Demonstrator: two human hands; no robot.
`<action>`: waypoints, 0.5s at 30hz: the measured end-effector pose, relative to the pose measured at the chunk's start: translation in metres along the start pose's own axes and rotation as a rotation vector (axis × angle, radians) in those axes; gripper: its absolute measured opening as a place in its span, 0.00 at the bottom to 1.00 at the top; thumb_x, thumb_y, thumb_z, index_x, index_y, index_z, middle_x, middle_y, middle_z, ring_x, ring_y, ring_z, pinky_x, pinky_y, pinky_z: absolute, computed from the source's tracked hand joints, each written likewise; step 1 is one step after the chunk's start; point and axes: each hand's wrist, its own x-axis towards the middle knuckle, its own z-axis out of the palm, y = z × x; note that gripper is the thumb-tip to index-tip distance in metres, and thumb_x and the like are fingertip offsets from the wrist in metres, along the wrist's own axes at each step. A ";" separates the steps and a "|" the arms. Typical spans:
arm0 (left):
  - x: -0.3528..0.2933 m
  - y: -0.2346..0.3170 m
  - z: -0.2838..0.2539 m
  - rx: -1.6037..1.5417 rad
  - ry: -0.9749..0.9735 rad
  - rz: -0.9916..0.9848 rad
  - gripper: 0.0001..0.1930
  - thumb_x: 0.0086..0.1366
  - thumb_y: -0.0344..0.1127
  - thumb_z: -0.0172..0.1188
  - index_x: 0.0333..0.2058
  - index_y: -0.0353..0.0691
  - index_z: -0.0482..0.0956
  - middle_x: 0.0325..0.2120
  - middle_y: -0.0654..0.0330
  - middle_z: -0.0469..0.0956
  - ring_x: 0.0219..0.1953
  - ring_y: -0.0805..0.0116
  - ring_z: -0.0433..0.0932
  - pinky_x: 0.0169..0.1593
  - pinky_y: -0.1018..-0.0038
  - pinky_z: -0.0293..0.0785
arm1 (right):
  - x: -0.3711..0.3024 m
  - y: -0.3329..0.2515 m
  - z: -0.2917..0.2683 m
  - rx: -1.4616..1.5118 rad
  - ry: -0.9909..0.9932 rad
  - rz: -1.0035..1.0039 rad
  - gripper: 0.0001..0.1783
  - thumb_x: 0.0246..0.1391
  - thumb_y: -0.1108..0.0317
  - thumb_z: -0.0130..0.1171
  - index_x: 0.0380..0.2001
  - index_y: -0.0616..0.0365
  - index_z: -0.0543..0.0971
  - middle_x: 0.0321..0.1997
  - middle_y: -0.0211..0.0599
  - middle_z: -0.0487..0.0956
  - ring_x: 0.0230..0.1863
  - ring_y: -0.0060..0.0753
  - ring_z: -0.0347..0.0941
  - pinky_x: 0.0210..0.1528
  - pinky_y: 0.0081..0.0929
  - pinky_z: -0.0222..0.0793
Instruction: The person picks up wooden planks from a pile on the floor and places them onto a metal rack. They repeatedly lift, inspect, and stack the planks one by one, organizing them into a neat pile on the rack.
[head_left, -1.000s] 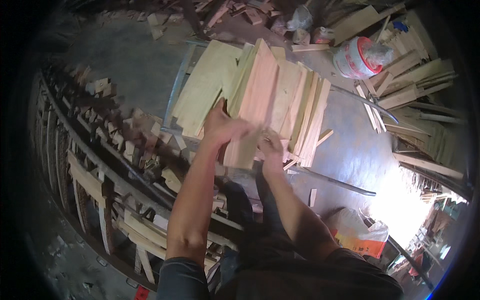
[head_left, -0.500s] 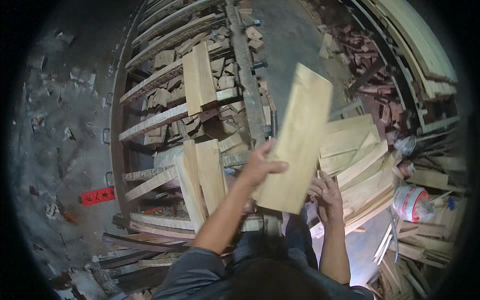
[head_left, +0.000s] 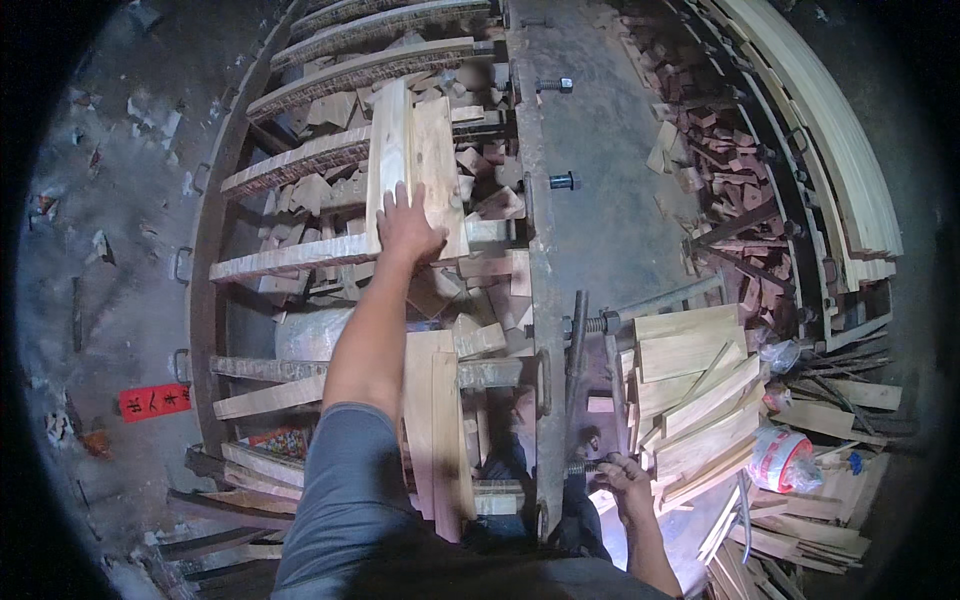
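Observation:
Two pale wooden boards, a left board (head_left: 392, 125) and a right board (head_left: 440, 180), lie side by side across the slatted rack (head_left: 300, 258). My left hand (head_left: 408, 228) rests on their near part with fingers spread, thumb toward the right board. Closer to me, another pair of boards (head_left: 432, 440) lies on the rack, partly behind my left forearm. My right hand (head_left: 628, 485) hangs low beside the rack's right rail, near a stack of loose boards (head_left: 690, 350). Its fingers are loosely bent and apart, and nothing shows in them.
Wood offcuts (head_left: 325, 195) lie beneath the slats. Bolts (head_left: 565, 181) stick out from the metal rail (head_left: 540, 250). A white and red bucket (head_left: 783, 460) stands at right among scrap strips. Long planks (head_left: 830, 120) are stacked far right; a red paper strip (head_left: 155, 402) lies left.
The board my left hand held in the air now lies on the rack among the others. My left arm has stretched forward over the slats; my right hand has moved lower.

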 end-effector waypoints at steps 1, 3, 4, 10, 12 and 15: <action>-0.003 0.003 0.012 0.040 -0.006 0.011 0.49 0.54 0.54 0.68 0.71 0.50 0.54 0.73 0.49 0.45 0.74 0.39 0.39 0.71 0.41 0.44 | 0.004 0.000 0.001 -0.040 -0.004 -0.003 0.22 0.56 0.77 0.60 0.53 0.70 0.71 0.41 0.46 0.82 0.38 0.40 0.81 0.43 0.38 0.79; -0.003 0.003 0.028 -0.042 0.073 0.004 0.44 0.57 0.50 0.66 0.70 0.49 0.57 0.73 0.54 0.47 0.74 0.39 0.38 0.71 0.39 0.43 | 0.009 0.007 0.008 -0.107 -0.018 0.005 0.22 0.56 0.77 0.60 0.53 0.70 0.71 0.42 0.46 0.82 0.37 0.40 0.81 0.43 0.37 0.79; -0.002 -0.003 0.035 -0.051 0.077 0.025 0.43 0.58 0.48 0.66 0.70 0.49 0.58 0.73 0.55 0.47 0.74 0.39 0.39 0.71 0.40 0.43 | 0.014 0.007 0.010 -0.137 -0.022 -0.001 0.22 0.57 0.77 0.60 0.54 0.70 0.71 0.42 0.45 0.82 0.37 0.37 0.81 0.43 0.33 0.78; 0.007 -0.061 0.062 -0.192 0.200 0.162 0.36 0.61 0.39 0.63 0.68 0.47 0.62 0.73 0.58 0.51 0.74 0.41 0.42 0.72 0.46 0.45 | 0.039 0.011 0.008 -0.197 -0.021 -0.022 0.20 0.60 0.74 0.60 0.54 0.70 0.73 0.43 0.40 0.82 0.40 0.30 0.78 0.42 0.24 0.73; 0.007 -0.061 0.060 -0.244 0.223 0.178 0.36 0.61 0.38 0.62 0.68 0.47 0.61 0.73 0.59 0.52 0.74 0.43 0.44 0.72 0.48 0.46 | 0.042 0.011 -0.003 -0.199 0.013 -0.022 0.20 0.60 0.76 0.59 0.55 0.68 0.73 0.44 0.39 0.82 0.41 0.29 0.78 0.42 0.24 0.74; 0.005 -0.043 0.058 -0.159 0.215 0.149 0.39 0.60 0.39 0.64 0.68 0.43 0.60 0.72 0.55 0.52 0.74 0.42 0.44 0.73 0.48 0.45 | 0.037 0.011 -0.020 -0.250 0.085 -0.018 0.20 0.59 0.77 0.58 0.55 0.67 0.73 0.45 0.39 0.82 0.41 0.29 0.78 0.43 0.24 0.74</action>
